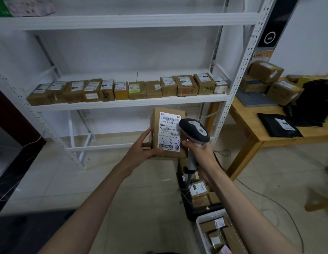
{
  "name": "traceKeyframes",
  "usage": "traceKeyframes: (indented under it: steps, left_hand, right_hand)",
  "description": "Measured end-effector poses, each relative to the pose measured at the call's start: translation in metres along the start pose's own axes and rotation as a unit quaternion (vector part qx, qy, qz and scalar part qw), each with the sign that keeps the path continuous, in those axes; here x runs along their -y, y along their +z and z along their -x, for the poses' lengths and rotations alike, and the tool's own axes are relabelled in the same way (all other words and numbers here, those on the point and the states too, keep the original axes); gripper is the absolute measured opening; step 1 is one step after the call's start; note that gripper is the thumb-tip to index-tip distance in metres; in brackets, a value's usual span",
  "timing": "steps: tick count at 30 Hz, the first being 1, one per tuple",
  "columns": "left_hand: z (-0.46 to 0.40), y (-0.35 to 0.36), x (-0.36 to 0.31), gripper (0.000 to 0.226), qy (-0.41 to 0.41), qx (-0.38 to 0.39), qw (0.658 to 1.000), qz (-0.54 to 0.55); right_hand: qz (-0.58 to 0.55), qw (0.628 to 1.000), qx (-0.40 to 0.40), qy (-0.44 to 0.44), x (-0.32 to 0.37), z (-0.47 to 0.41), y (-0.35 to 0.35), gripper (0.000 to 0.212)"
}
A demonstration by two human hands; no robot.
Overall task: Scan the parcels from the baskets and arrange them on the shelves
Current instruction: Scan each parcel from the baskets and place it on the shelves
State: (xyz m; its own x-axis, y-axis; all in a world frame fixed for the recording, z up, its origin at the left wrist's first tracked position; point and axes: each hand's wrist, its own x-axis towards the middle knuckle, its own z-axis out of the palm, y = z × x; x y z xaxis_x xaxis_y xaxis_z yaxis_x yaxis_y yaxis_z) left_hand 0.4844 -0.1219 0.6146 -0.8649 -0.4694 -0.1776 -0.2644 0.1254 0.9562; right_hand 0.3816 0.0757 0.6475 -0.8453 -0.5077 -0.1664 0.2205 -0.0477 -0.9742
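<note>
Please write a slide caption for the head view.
Left hand holds labelled parcel; right hand aims barcode scanner.

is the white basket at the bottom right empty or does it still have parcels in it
Not empty. The white basket holds several brown cardboard parcels packed inside its walls; how many lie underneath cannot be told.

A brown cardboard parcel with a white label marked "3-3-3" is held upright before the white shelves, whose middle shelf carries a row of parcels, more filling the white basket below.
</note>
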Motion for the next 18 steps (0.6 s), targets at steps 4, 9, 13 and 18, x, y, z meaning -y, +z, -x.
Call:
traceKeyframes:
  steps: [4, 9, 13, 18]
  left_hand:
    - [-0.003, -0.007, 0.005, 0.104, 0.026, -0.062, 0.997, 0.031]
    - [-0.009, -0.017, 0.003, 0.101, 0.093, -0.119, 0.988, 0.005]
    - [-0.015, -0.023, -0.002, 0.103, 0.134, -0.156, 0.978, -0.017]
    - [-0.020, -0.031, -0.008, 0.104, 0.159, -0.188, 0.969, -0.016]
  right_hand:
    - [0.075, 0.995, -0.002, -0.062, 0.009, -0.001, 0.012, 0.029]
    - [0.116, 0.988, 0.002, -0.097, 0.020, -0.001, 0.035, 0.034]
    - [0.140, 0.984, 0.033, -0.108, 0.031, -0.003, 0.052, 0.032]
    - [0.123, 0.986, 0.036, -0.105, 0.046, -0.005, 0.066, 0.028]
